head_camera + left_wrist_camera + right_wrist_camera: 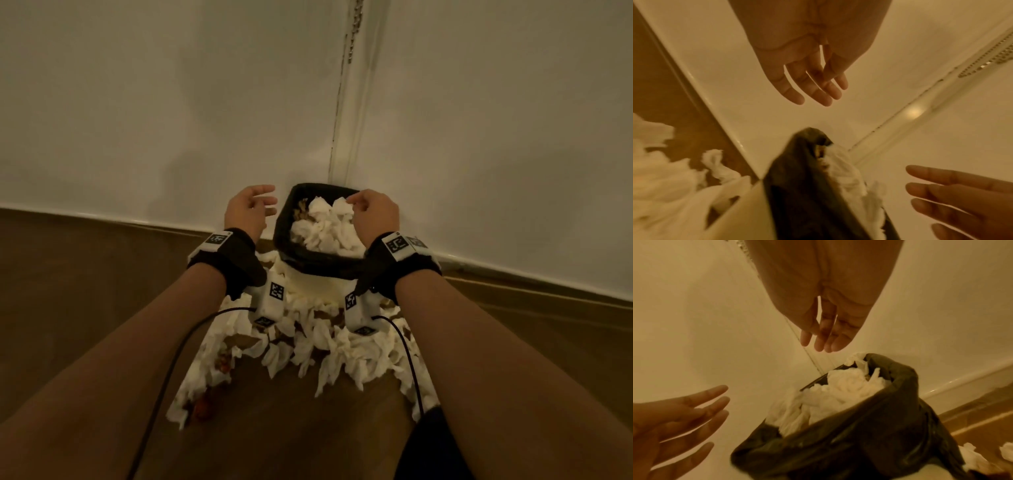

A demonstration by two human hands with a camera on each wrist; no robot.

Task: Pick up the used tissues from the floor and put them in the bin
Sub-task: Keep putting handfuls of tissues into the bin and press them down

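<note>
A white bin with a black liner stands in the wall corner, piled high with crumpled white tissues. Many more used tissues lie scattered on the wooden floor in front of it. My left hand hovers just left of the bin, fingers spread and empty. My right hand hangs over the bin's right rim. In the right wrist view the right hand shows relaxed, empty fingers above the tissues in the bin. In the left wrist view the left hand is also empty beside the liner.
White walls meet at a corner seam behind the bin, with a skirting board along the floor. Reddish-brown scraps lie among the floor tissues at the left. Black cables trail from both wrists.
</note>
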